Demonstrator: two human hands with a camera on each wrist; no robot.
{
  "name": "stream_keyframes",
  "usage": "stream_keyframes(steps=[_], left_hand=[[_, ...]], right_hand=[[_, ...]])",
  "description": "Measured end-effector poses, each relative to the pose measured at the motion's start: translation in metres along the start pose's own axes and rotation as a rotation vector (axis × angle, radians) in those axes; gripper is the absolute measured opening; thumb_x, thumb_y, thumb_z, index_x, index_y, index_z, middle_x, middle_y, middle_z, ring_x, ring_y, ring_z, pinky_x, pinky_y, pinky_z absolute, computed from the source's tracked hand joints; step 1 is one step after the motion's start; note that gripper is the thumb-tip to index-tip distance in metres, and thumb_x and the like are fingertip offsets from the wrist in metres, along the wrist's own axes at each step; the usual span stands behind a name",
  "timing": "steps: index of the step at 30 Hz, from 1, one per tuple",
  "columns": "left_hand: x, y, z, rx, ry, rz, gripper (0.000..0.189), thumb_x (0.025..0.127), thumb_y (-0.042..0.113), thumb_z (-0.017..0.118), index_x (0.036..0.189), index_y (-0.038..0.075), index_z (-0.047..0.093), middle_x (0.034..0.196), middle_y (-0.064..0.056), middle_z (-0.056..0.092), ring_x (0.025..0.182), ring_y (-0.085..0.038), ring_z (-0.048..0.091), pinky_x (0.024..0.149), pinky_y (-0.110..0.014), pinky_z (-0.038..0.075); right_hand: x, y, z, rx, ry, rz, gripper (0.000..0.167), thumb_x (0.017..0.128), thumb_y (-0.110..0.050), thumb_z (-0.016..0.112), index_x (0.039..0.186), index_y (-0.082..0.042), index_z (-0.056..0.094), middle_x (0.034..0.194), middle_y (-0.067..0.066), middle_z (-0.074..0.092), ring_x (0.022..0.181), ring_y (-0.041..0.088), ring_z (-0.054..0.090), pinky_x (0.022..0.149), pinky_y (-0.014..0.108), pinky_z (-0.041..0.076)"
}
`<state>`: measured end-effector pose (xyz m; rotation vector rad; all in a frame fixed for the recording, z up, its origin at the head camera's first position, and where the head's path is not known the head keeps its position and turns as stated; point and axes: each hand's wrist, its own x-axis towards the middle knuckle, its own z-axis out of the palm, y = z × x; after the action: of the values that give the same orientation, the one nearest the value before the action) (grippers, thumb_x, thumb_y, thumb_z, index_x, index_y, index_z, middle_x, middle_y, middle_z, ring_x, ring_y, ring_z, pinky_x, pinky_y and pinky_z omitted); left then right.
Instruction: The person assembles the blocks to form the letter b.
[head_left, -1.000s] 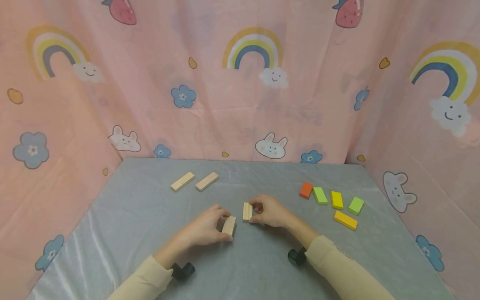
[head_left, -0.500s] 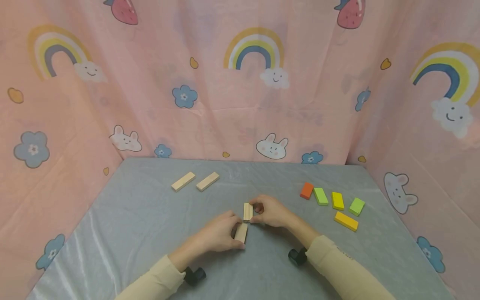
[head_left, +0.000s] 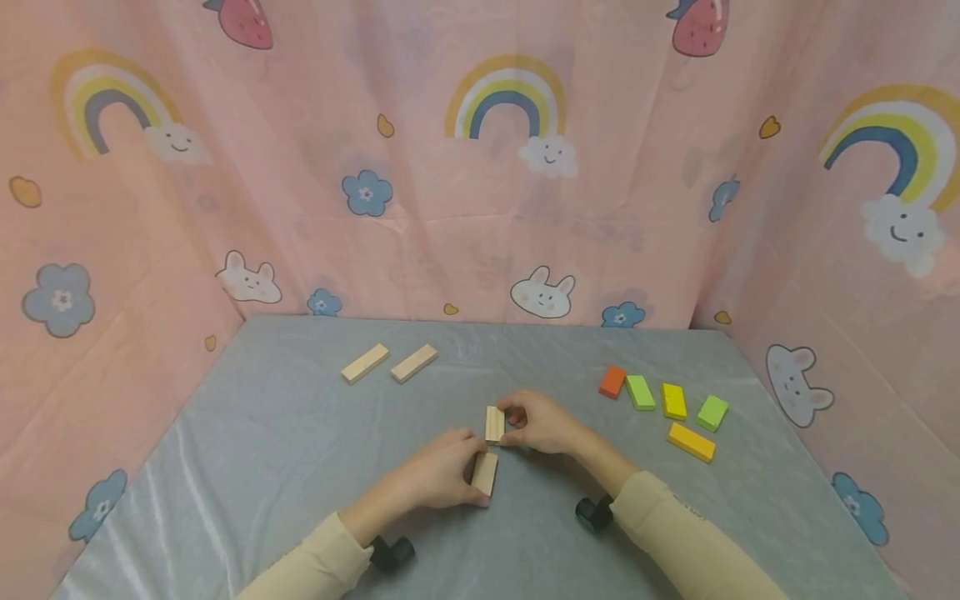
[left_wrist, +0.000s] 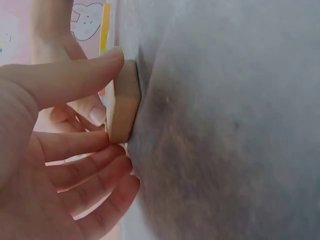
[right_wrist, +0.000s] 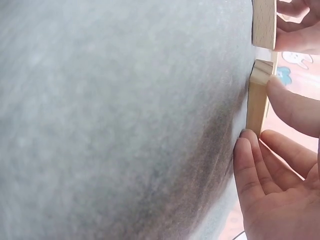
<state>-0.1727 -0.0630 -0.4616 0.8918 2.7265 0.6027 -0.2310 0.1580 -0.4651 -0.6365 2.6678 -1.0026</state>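
Low over the middle of the cloth, my left hand (head_left: pixel 442 471) pinches a plain wooden block (head_left: pixel 485 475) between thumb and fingers, at its two ends. Just beyond it, my right hand (head_left: pixel 542 423) holds a second plain wooden block (head_left: pixel 495 424) by its ends, thumb at the near end. A narrow gap parts the two blocks in the right wrist view, where the right hand's block (right_wrist: pixel 257 100) sits on the cloth. In the left wrist view the left hand's block (left_wrist: pixel 125 102) stands close against the cloth, its far end partly covered by the thumb.
Two more plain wooden blocks, one farther left (head_left: pixel 365 363) and one beside it (head_left: pixel 414 363), lie at the back left. At the right lie an orange-red block (head_left: pixel 612 382), two green ones (head_left: pixel 640 392) and two yellow ones (head_left: pixel 691 442). A pink patterned curtain (head_left: pixel 480 233) encloses the grey table.
My left hand has carried its wooden block rightward and slightly nearer me, to just in front of the other block. My right hand and its block have stayed put.
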Motion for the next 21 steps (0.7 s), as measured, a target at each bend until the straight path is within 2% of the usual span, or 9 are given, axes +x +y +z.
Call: stream_keyframes(steps=[7,16,21], left_hand=[[-0.0013,-0.0031,-0.0005,-0.007,-0.016,0.019,0.059,0.077,0.038,0.090,0.123,0.009,0.068,0.112,0.003,0.062,0.100,-0.011,0.057,0.085,-0.030,0.052],[-0.0031,-0.0034,0.0024,-0.012,-0.006,0.022,0.057,0.078,0.043,0.088,0.121,0.011,0.069,0.113,0.005,0.063,0.104,-0.011,0.058,0.088,-0.032,0.053],[-0.0074,-0.0035,-0.0011,-0.029,0.004,0.028,0.057,0.078,0.041,0.089,0.120,0.008,0.069,0.114,0.002,0.064,0.106,-0.014,0.059,0.090,-0.034,0.053]], right_hand=[[0.0003,-0.0022,0.0004,-0.016,0.007,0.012,0.049,0.083,-0.015,0.086,0.126,0.000,0.067,0.105,0.003,0.067,0.093,0.016,0.062,0.082,0.037,0.055],[-0.0022,-0.0069,0.0019,-0.026,0.011,0.034,0.048,0.082,-0.015,0.087,0.125,-0.002,0.069,0.105,0.002,0.067,0.093,0.015,0.061,0.083,0.038,0.055],[-0.0039,-0.0095,0.0024,-0.053,0.007,0.004,0.048,0.082,-0.017,0.087,0.124,-0.003,0.069,0.109,0.004,0.068,0.096,0.017,0.062,0.086,0.040,0.054]])
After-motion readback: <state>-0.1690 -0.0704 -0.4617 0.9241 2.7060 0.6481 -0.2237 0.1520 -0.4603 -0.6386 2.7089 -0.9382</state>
